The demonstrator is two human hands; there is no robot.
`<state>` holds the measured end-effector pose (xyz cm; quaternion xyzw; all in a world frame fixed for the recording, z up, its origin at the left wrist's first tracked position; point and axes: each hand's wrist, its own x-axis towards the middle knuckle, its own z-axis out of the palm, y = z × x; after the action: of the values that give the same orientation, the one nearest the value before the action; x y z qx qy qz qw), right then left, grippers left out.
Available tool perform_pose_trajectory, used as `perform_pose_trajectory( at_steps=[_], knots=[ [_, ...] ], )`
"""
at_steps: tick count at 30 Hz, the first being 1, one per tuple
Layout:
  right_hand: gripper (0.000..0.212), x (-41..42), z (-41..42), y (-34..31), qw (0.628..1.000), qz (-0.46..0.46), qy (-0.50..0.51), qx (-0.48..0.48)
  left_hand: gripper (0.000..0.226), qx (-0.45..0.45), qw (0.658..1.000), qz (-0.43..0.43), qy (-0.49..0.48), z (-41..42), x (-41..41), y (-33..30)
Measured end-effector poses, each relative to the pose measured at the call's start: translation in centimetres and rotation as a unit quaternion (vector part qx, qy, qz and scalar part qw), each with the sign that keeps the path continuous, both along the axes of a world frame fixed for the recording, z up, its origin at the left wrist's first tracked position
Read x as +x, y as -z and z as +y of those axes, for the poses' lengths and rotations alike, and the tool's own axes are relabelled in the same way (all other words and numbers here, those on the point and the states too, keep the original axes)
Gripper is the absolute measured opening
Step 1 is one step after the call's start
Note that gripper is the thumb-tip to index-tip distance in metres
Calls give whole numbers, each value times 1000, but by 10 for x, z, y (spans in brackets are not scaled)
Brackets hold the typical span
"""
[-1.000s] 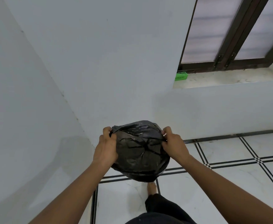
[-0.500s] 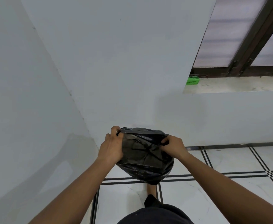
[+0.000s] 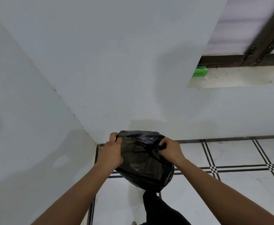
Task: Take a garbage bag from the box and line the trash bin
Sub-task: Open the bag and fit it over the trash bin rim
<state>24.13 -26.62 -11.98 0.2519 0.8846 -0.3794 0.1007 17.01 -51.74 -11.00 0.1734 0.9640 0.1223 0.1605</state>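
Both hands held the black garbage bag point(image 3: 145, 161) up in front of the white wall, above the tiled floor point(image 3: 230, 184). At its left edge, the left hand point(image 3: 111, 152) had its fingers curled over the rim; at the right, the right hand point(image 3: 170, 150) pinched bunched plastic. Farther right, a green box point(image 3: 200, 72) lay on the window ledge point(image 3: 240, 77).

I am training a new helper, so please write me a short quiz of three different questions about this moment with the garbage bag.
1. True or false: both hands grip the black garbage bag.
2. Multiple choice: where is the green box? A) on the floor B) on the window ledge C) in the left hand
3. Fill in: the right hand holds the bag above the tiled ____.

Key: 1 true; 2 B; 3 floor.
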Motion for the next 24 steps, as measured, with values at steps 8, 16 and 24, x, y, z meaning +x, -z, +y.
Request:
perform_pose_trajectory(
  at_steps=[8, 16, 24],
  knots=[
    [25, -53, 21, 65, 999, -39, 16, -32, 86, 9, 998, -45, -32, 33, -32, 57],
    [25, -116, 44, 155, 988, -149, -4, -38, 84, -54, 993, -108, -16, 52, -68, 131],
    [21, -144, 47, 273, 974, -215, -12, -68, 91, -42, 987, -155, -22, 59, -85, 257]
  ],
)
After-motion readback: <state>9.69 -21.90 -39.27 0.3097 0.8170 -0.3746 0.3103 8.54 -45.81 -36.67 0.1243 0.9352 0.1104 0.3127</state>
